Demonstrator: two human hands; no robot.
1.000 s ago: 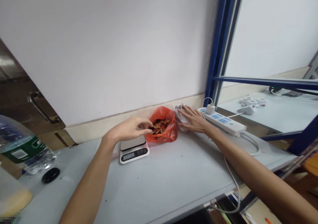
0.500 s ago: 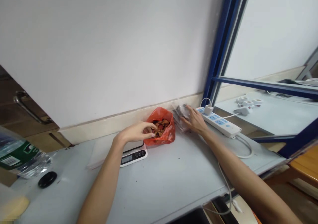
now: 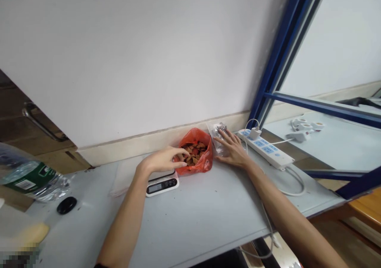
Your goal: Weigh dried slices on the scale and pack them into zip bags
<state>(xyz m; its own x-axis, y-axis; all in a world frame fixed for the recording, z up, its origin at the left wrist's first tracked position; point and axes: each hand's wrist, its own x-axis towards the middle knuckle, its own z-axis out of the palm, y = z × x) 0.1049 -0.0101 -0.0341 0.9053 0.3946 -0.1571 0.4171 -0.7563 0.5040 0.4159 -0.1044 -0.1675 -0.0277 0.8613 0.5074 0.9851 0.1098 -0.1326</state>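
Observation:
My left hand (image 3: 166,159) hovers over the left rim of a red plastic bag (image 3: 205,163), its fingers apart and curved. Inside the bag lie many dried brown pieces (image 3: 195,151). A white digital scale (image 3: 162,186) sits under and in front of my left hand, its platform partly covered by the hand. To the right of the bag, my right hand (image 3: 232,148) rests with spread fingers on a clear plastic bag (image 3: 218,143) against the wall. Something small and grey shows in that clear bag near my fingertips; I cannot make out what.
A white power strip (image 3: 272,153) with a plugged-in adapter and cable lies right of my right hand. At left are a large water bottle (image 3: 32,180) on its side and a black round cap (image 3: 67,205). A blue frame (image 3: 276,62) bounds the table (image 3: 190,220) on the right.
My right hand has flattened and spread over the clear bag, which now lies lower. The left hand stays by the red bag. The view has shifted slightly.

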